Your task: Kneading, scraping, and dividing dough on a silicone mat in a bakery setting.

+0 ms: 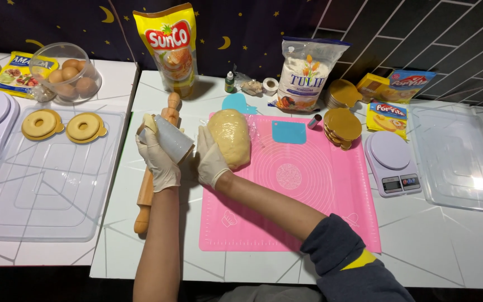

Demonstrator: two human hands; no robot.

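Your gloved left hand [159,159] is wrapped around a white scraper [173,138] (a scrap of dough clings above your fingers), held over the wooden rolling pin [146,190]. Your gloved right hand [210,158] lies open, palm flat against the left side of the dough lump [230,137], which sits at the pink mat's [308,190] upper left corner. A blue scraper [289,132] lies just right of the dough.

A white table [431,246] carries a pink mat [308,207], rolling pin [146,196], scale [392,165] and clear lid [459,162].
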